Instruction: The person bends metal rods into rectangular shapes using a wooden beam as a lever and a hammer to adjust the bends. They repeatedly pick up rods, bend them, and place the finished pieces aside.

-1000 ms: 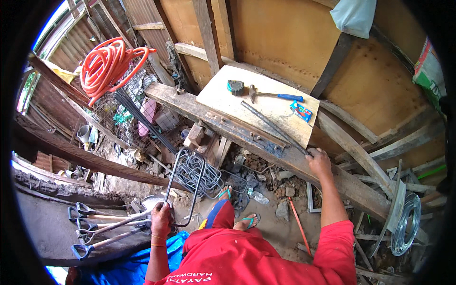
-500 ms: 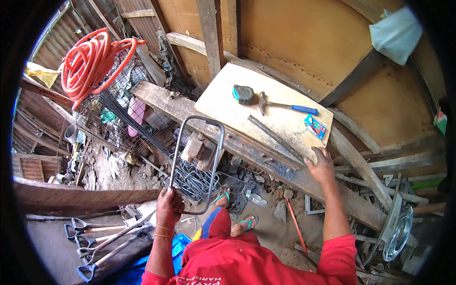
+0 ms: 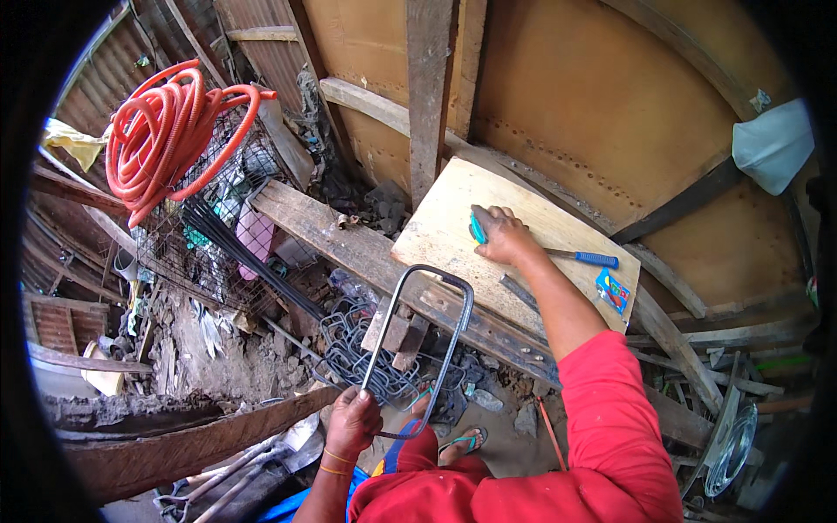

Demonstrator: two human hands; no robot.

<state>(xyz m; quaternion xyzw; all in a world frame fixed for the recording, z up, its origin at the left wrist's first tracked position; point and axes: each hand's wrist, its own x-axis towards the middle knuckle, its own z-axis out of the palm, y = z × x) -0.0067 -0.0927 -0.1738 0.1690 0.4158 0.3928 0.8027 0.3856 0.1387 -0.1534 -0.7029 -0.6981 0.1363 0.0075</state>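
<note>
My left hand (image 3: 353,420) grips a rectangular loop of bent steel bar, a rebar stirrup (image 3: 455,350), by its lower left side and holds it upright. My right hand (image 3: 508,237) reaches over a pale wooden board (image 3: 449,196) and is closed round a tape measure (image 3: 477,228), whose teal edge shows beside the fingers. Behind the right forearm lies a hammer with a blue handle (image 3: 597,260); its head is hidden. A dark straight bar (image 3: 520,293) rests on the board, partly covered by that arm. A small blue packet (image 3: 612,290) lies near the board's right end.
The board lies on a long timber plank (image 3: 323,225). Below are a heap of bent steel bars (image 3: 349,344) and wood blocks (image 3: 384,331). A coiled orange hose (image 3: 166,139) hangs at the left above a wire cage. Coiled wire (image 3: 731,449) stands at the right.
My right hand has left the dark bar's near end and moved up and left onto the tape measure. My left hand still holds the stirrup, which appears lower and further right.
</note>
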